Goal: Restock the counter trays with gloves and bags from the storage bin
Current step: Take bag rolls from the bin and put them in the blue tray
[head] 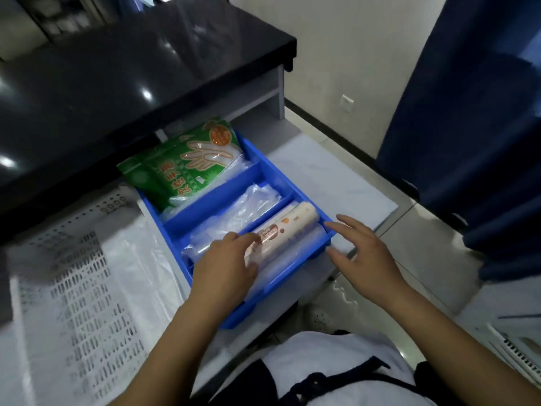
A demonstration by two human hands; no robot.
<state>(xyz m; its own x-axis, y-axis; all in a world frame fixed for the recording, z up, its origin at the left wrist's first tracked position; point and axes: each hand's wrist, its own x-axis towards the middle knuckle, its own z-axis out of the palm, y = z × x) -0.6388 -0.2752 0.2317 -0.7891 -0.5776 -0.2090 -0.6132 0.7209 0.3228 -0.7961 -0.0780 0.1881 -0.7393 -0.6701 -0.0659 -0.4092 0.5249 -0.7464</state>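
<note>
A blue tray [265, 168] with three slots sits in the middle, partly tucked under the edge of a shiny black bench [117, 83]. The far slot, toward 11 o'clock, holds a green pack of gloves [187, 162] with a hand drawn on it. The pack leans up over the tray's wall. The middle slot holds clear plastic bags [243, 206]. The near slot, toward 5 o'clock, holds a roll of bags [281, 227] with a pink and white label, lying on more clear rolls.

The left hand [225, 265] lies on top of the near slot. Its fingers are bent a little over the labelled roll and touch it, but I cannot tell if they really hold it. The right hand [363, 247] is at 3 o'clock from the tray, just beside its right wall. Its fingers are spread and loose, and it holds nothing.

A white storage bin [73, 276] with many small holes sits at 8 o'clock. Dark blue curtains [468, 112] hang at 2 o'clock.
</note>
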